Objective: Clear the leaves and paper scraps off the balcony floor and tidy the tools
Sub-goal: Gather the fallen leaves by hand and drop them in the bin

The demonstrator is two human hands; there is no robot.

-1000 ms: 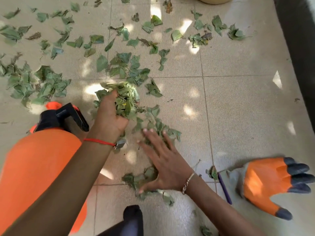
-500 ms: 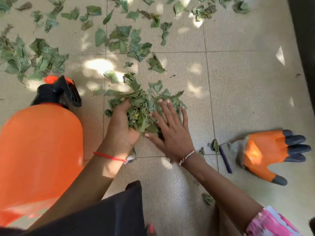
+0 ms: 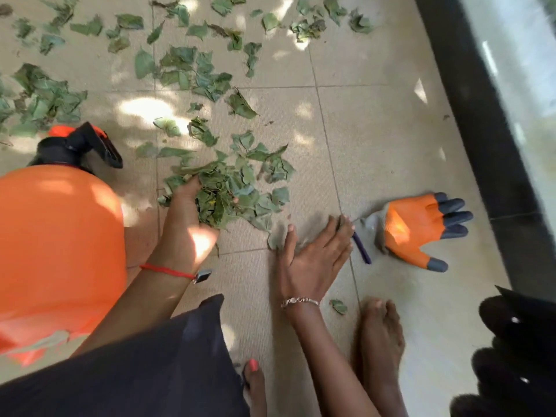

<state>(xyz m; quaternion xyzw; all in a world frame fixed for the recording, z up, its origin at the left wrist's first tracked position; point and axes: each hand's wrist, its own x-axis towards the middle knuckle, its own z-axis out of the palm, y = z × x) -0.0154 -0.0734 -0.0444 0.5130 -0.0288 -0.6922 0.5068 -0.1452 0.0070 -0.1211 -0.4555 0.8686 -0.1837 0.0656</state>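
Torn green leaves [image 3: 192, 67] lie scattered over the beige tiled floor [image 3: 376, 139], with a gathered heap [image 3: 240, 188] at the centre. My left hand [image 3: 186, 224] cups a bunch of leaves at the heap's left side. My right hand [image 3: 313, 254] lies flat on the floor with fingers spread, touching a few leaves just right of the heap. An orange work glove [image 3: 415, 230] with dark fingertips lies on the floor to the right. A thin purple stick [image 3: 361, 248] lies between my right hand and the glove.
A big orange pressure sprayer [image 3: 57, 242] with a black pump top stands at the left, close to my left arm. My bare feet [image 3: 379, 335] are at the bottom. A dark door frame [image 3: 481, 145] and glass run along the right. One stray leaf [image 3: 339, 306] lies by my wrist.
My right hand has left the heap and slid right towards the glove, now flat on the tiles. My left hand still cups leaves. The view has shifted, showing my feet.
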